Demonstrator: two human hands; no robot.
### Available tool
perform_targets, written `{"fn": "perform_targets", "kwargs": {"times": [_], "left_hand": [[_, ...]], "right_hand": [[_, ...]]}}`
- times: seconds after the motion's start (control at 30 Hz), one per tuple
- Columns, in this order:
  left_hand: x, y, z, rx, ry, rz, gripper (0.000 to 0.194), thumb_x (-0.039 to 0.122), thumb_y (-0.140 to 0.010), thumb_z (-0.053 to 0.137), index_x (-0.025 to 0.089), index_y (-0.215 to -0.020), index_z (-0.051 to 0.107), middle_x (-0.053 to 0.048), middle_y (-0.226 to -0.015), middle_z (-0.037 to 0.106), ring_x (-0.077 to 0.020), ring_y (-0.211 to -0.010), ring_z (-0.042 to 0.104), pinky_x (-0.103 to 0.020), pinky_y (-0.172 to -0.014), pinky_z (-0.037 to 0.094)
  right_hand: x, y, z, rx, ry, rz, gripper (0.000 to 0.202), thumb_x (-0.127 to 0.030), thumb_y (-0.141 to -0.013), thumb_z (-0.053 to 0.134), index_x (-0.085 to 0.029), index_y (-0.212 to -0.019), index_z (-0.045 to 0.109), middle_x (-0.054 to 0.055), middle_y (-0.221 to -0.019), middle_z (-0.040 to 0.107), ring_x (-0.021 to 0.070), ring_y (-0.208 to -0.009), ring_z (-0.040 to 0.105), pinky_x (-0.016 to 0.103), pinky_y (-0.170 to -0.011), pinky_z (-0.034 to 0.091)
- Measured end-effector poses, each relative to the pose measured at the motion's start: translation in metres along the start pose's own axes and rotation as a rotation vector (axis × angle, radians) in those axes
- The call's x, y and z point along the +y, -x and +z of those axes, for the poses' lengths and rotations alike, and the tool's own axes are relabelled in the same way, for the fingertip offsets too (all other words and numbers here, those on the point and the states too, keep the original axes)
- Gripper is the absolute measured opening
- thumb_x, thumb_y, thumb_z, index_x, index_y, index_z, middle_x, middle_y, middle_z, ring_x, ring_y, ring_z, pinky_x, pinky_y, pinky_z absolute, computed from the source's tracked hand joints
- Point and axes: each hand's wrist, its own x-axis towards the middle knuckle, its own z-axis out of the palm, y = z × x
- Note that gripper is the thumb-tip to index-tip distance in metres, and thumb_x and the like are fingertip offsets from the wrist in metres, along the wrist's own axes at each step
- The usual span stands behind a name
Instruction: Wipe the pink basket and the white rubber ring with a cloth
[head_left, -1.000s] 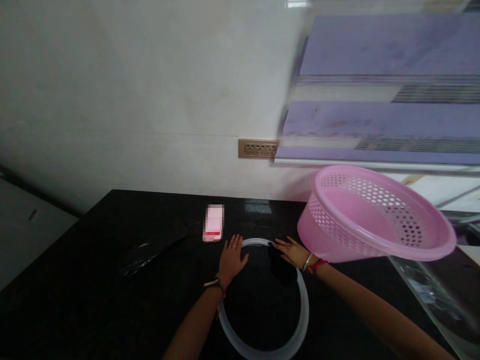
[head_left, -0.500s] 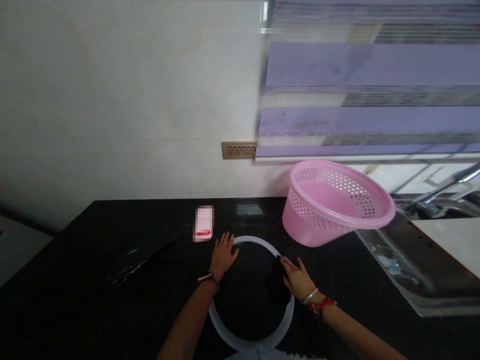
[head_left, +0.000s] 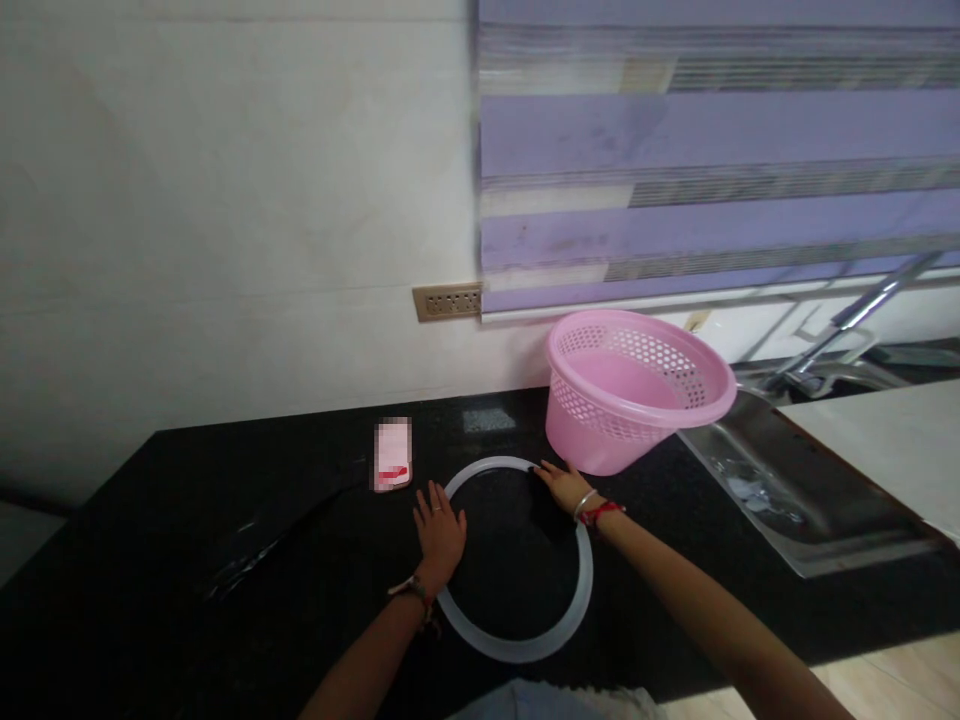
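A white ring (head_left: pixel 517 648) lies flat on the black countertop (head_left: pixel 315 620), close to the person's front. My left hand (head_left: pixel 440 535) rests on the ring's left side with its fingers spread. On the upper right of the ring is my right hand (head_left: pixel 562 487), its fingers apart and their tips on the rim. Each hand covers a part of the ring. A pink phone-like object (head_left: pixel 393 455), partly blurred, lies just beyond my left hand.
A pink basket (head_left: pixel 600 460) stands behind my right hand, against the wall. To the right are a steel sink (head_left: pixel 795 500) and a faucet (head_left: pixel 862 305). Black plastic (head_left: pixel 262 545) lies at the left. A socket (head_left: pixel 448 301) is on the wall.
The view has turned to the right. My right hand has moved up along the ring towards its top, and my left hand now sits a little lower on the left side.
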Motion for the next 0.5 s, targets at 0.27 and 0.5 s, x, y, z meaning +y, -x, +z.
{"fn": "perform_targets", "kwargs": {"times": [0.27,0.5], "left_hand": [[0.002,-0.054,-0.006,-0.066,0.059,0.356,0.054,0.023,-0.082,0.039,0.01,-0.133,0.032,-0.015,-0.14,0.032,-0.0255,-0.131,0.023,-0.04,-0.101,0.032],[-0.013,-0.068,0.006,0.016,0.13,0.496,0.05,0.025,-0.085,0.033,0.007,-0.132,0.032,-0.013,-0.138,0.036,-0.0229,-0.131,0.026,-0.038,-0.101,0.034]], "right_hand": [[-0.019,-0.067,-0.024,-0.084,0.067,-0.25,0.056,-0.001,-0.079,0.031,-0.017,-0.132,0.038,0.013,-0.133,0.04,0.02,-0.126,0.032,0.051,-0.1,0.026],[-0.024,-0.088,-0.026,-0.076,0.017,-0.339,0.056,-0.001,-0.077,0.032,-0.017,-0.131,0.038,0.012,-0.132,0.042,0.0189,-0.127,0.03,0.054,-0.101,0.022]]}}
